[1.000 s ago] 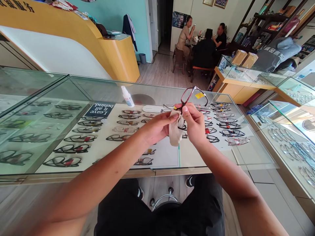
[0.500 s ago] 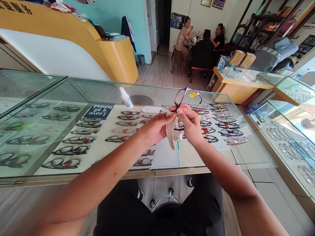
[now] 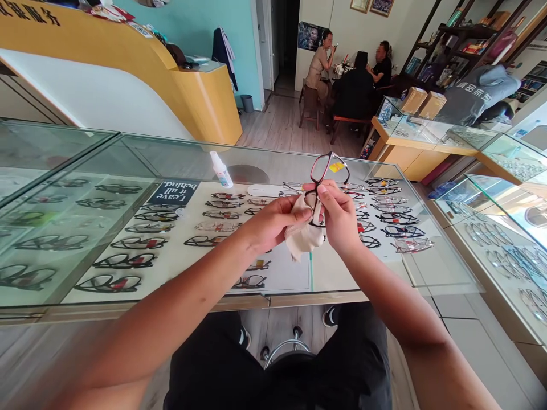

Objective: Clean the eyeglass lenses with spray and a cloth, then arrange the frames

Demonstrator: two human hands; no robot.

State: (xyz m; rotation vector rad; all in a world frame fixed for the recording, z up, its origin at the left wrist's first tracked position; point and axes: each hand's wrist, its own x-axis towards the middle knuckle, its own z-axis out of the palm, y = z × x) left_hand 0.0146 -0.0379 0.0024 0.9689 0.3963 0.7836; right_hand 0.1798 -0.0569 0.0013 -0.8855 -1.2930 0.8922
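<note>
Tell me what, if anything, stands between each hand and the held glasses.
The pale cloth stands between the left hand and the glasses, bunched at their lower end. Nothing visible separates the right hand from them.

Over the glass worktop (image 3: 342, 278), the right hand (image 3: 343, 219) grips dark-red eyeglasses (image 3: 320, 169) while the left hand (image 3: 273, 221) holds a cream cloth (image 3: 305, 242) against them. A white bottle (image 3: 221, 172) stands near the worktop's far edge; spectacle rows (image 3: 224, 214) lie inside it.

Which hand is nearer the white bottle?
Left. The bottle stands ahead and to the left of both hands. The left hand, with the cloth, is closer; the right hand, gripping the glasses, is farther right.
</note>
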